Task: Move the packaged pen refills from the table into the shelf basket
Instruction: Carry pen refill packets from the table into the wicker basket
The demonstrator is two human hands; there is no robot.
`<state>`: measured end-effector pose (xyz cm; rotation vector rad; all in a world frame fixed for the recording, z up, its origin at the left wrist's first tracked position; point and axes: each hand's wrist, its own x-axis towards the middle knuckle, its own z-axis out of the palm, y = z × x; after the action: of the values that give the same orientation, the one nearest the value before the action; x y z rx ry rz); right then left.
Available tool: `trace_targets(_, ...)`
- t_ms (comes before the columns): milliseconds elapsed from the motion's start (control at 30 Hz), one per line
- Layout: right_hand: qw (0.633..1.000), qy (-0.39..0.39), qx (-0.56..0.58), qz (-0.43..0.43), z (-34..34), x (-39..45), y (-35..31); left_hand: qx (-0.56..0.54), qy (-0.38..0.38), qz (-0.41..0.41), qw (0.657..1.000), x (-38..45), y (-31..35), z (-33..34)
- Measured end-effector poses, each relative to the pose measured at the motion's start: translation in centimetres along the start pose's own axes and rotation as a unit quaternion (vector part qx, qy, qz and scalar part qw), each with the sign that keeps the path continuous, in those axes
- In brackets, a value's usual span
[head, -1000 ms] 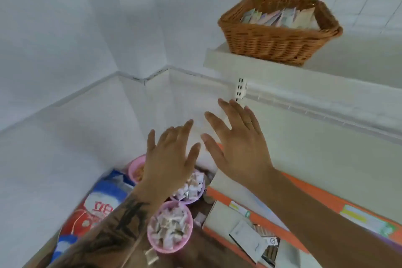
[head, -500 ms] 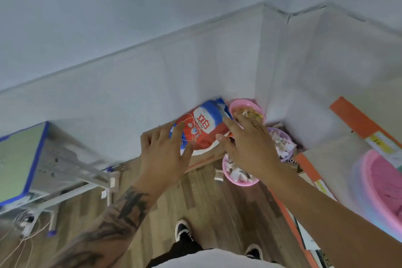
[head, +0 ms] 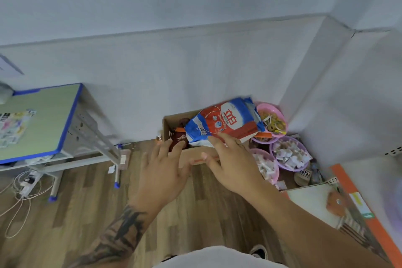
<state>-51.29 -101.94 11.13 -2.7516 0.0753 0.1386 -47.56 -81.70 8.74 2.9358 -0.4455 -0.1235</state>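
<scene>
- Left hand (head: 162,172), tattooed forearm: fingers spread and nearly straight, released, holding nothing; seen in front of the near edge of the brown cardboard box (head: 174,124).
- Right hand (head: 233,164): fingers extended, relaxed, nothing grasped; fingertips overlap the lower edge of the red, white and blue plastic bag (head: 226,123) in view. Contact cannot be judged from this angle.
- The bag lies tilted across the top of the box, its right end reaching toward the pink plastic bowl of yellowish rings (head: 272,121).
- Two more bowls just right of the box: a purple one (head: 289,155) and a pink one (head: 267,166), both filled with small white wrapped pieces. All three crowd the wall corner.
- Open room: bare wood-plank floor (head: 87,213) between the box and the bench (head: 39,119), a green-topped, blue-edged desk on grey metal legs at far left, hard against the wall.
- White cables and a power strip (head: 27,183) lie on the floor under the bench.
- Packaged pen refills (head: 13,126): probably the flat, pale, multicoloured packets on the bench top near the left frame edge; blurred, details unreadable. Both hands are well apart from them.
- Orange-edged white shelf board (head: 356,198) at right, low in frame.
- Black-and-white shoe (head: 258,251) on the floor at bottom.
</scene>
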Motion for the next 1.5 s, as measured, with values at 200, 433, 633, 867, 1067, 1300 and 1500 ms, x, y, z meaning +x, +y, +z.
trace_targets(200, 1.000, -0.024, 0.012, -0.014, 5.1, 2.2, -11.4, -0.035, -0.019, -0.057, 0.998, -2.7, -12.5, -0.5)
trace_targets(433, 0.997, -0.062, -0.011, -0.050, 9.7, 4.8, -20.8, -0.055, -0.005, -0.117, 0.992, -4.5, -22.8, -2.2)
trace_targets(633, 0.986, -0.107, -0.036, -0.119, 13.9, 8.1, -26.5, -0.065, -0.017, -0.180, 0.981, -5.8, -29.2, -2.4)
trace_targets(867, 0.968, -0.131, -0.043, -0.209, 17.5, 14.8, -32.9, -0.043, -0.031, -0.268, 0.962, -5.6, -35.6, -3.5)
trace_targets(1067, 0.947, -0.149, -0.019, -0.283, 19.8, 22.2, -39.3, -0.024, -0.032, -0.325, 0.945, -2.4, -41.4, -5.3)
trace_targets(1300, 0.943, -0.144, 0.021, -0.299, 20.0, 34.4, -44.4, -0.007, -0.018, -0.360, 0.933, 5.8, -48.4, -7.9)
trace_targets(1500, 0.947, -0.169, 0.010, -0.274, 22.5, 40.7, -45.9, -0.026, -0.055, -0.368, 0.928, 10.9, -52.5, -6.9)
